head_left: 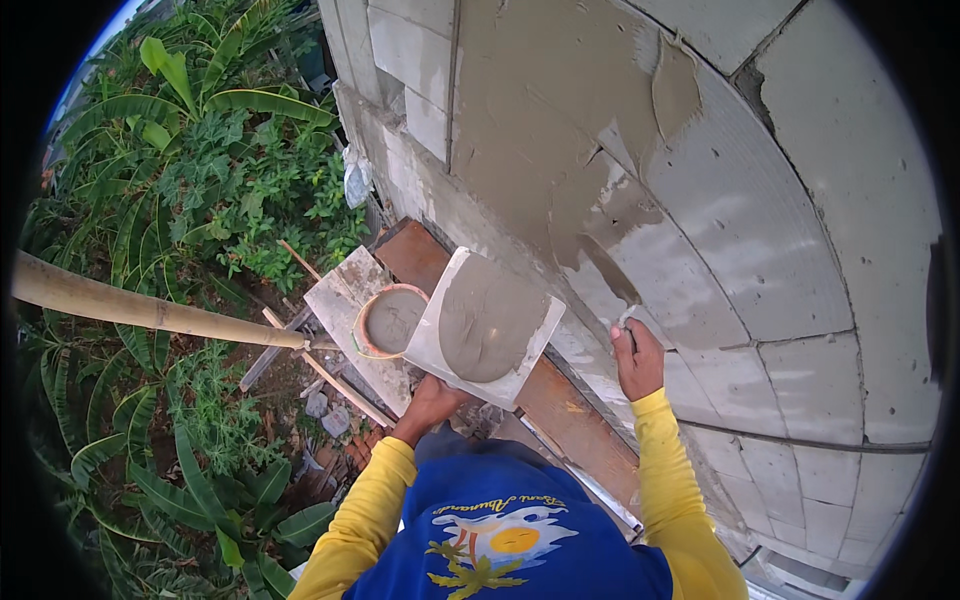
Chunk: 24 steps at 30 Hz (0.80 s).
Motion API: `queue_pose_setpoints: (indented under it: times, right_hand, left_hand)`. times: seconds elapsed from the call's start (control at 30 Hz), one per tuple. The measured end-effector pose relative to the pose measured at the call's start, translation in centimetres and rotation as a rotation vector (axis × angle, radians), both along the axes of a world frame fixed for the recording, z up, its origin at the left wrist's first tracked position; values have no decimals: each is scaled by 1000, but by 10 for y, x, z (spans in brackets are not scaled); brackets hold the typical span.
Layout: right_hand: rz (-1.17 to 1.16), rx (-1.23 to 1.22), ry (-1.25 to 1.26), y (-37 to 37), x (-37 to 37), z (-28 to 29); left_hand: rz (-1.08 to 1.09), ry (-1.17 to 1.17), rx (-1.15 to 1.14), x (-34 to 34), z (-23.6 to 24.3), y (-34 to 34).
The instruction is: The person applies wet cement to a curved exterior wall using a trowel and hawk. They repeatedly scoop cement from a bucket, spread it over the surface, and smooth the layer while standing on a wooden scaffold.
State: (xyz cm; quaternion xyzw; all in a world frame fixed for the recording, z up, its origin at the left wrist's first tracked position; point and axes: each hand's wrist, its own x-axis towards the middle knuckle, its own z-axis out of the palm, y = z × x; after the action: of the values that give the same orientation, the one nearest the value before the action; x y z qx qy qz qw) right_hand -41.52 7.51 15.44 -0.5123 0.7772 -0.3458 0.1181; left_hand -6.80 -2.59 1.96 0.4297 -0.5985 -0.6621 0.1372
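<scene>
My left hand [432, 408] grips the underside of a white square board [545, 320] bearing a broad mound of wet grey mortar [488, 310]. My right hand [637, 355] is closed round the handle of a trowel [610, 270], whose mortar-coated blade lies at the block wall [720, 260], along the lower edge of a patch of fresh grey render [530, 100]. A round bucket of mortar [392, 320] stands just left of the board, partly hidden behind it.
Planks [410, 250] form a narrow platform along the wall below me, with a pale board [335, 295] under the bucket. A bamboo pole [150, 305] reaches across at left. Below lie banana plants [190, 480] and rubble [335, 420].
</scene>
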Motion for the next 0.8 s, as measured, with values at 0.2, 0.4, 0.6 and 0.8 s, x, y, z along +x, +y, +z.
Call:
queue_pose_setpoints:
  times: [0.2,0.4,0.6,0.8]
  right_hand:
    - [354,135,85,58,61,-56]
    - [204,89,202,72,51,-95]
    - [-61,79,142,35,-3,-148]
    - [-267,145,165,21,-66,-230]
  left_hand:
    - [-56,2,4,-49,18,0]
    - [-9,3,-63,-68,6,23]
    - [-43,-202,-40,-52,-6,30]
    - [207,-220,154,12,-46,66]
